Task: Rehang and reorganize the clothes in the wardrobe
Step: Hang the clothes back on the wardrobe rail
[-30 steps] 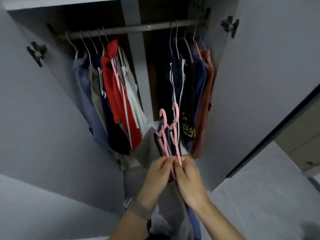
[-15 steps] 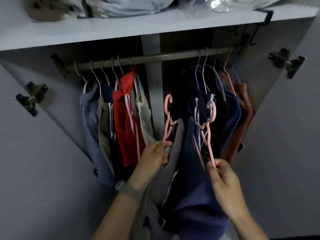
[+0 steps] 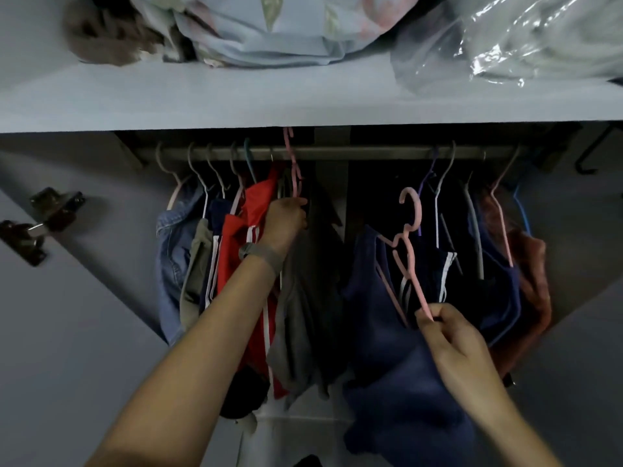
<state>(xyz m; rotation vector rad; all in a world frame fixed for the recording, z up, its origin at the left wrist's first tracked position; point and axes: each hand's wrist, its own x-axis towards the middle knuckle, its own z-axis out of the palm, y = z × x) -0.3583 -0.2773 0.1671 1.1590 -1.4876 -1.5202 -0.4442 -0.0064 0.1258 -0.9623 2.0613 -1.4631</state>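
Both hands have risen: left hand grips a pink plastic hanger with grey garment at the metal rail; it should seat the hook fully. Right hand pinches a second pink hanger carrying navy cloth.

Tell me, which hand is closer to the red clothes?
Left. The left hand grips a pink hanger right beside the red clothes, touching them. The right hand is far off to their right, pinching another pink hanger.

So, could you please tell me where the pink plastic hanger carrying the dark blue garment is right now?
In the head view it is right of centre: the pink plastic hanger is pinched by the right hand, its hook below the metal rail, beside the striped navy garment.
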